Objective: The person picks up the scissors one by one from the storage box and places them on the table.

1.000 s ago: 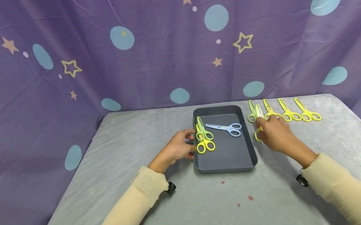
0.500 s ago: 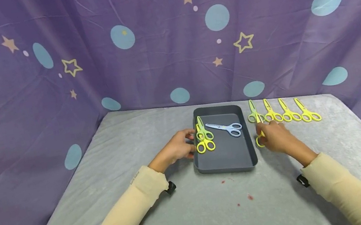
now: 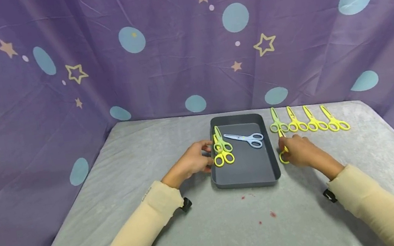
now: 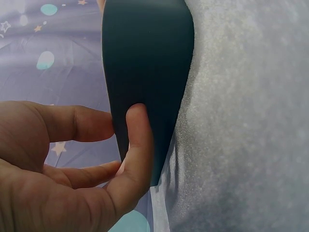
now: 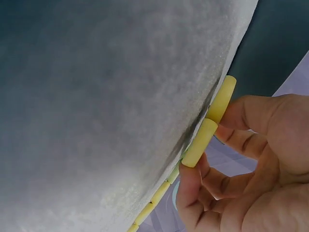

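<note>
My left hand (image 3: 196, 159) reaches to the left side of a grey tray (image 3: 248, 177), its fingertips right at the side wall and rim. In the left wrist view the fingers are loosely bent against the tray's dark wall (image 4: 149, 58). To the right of the tray, my right hand (image 3: 299, 150) pinches a pair of yellow scissors (image 3: 284, 157) between thumb and fingers. The palm hides part of them; in the right wrist view their yellow handle loops (image 5: 200, 143) show edge-on, low over the cloth. Inside the tray lie blue scissors (image 3: 250, 139), green scissors (image 3: 218, 136) and yellow scissors (image 3: 224, 159).
Behind my right hand, green scissors (image 3: 276, 121) and several yellow scissors (image 3: 314, 122) lie in a row, blades pointing away. A grey cloth (image 3: 214, 232) covers the table. A purple curtain (image 3: 181, 69) hangs along its back and left sides.
My right hand has drawn the yellow scissors slightly back toward the body and lowered them, uncovering the row behind. The left hand and the tray have stayed put.
</note>
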A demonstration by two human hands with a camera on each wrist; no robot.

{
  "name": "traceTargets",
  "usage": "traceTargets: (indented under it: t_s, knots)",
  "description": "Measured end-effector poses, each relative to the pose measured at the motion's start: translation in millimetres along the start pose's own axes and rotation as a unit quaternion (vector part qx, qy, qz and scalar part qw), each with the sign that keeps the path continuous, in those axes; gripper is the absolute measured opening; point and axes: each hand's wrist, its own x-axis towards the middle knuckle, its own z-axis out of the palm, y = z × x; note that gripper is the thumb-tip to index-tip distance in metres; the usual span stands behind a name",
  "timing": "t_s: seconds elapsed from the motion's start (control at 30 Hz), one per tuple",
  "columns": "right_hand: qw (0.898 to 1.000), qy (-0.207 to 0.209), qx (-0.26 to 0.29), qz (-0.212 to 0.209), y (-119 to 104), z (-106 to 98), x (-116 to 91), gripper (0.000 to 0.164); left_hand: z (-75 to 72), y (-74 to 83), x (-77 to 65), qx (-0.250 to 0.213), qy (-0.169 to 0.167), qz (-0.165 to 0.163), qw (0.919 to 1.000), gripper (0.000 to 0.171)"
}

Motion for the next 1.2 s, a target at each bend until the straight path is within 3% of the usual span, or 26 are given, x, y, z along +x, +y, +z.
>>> traceTargets:
  t_s: [0.53,0.77,0.97,1.2]
  knots:
    - [1.000,-0.015,-0.003,-0.003,1,0,3,0.015,-0.3,0.1,0.1,0.002,0.001,0.000,1.0000,0.071]
    - [0.999,-0.024,-0.017,-0.012,0,-12,2,0.016,-0.3,-0.5,0.8,0.001,-0.002,0.001,1.0000,0.071]
    - [0.998,-0.019,-0.048,0.021,-4,-24,7,0.025,0.1,0.0,0.6,0.000,0.000,0.000,1.0000,0.072]
    - [0.997,0.004,-0.073,0.019,-11,-35,14,0.033,0.5,-0.2,1.3,-0.002,0.002,-0.003,1.0000,0.072]
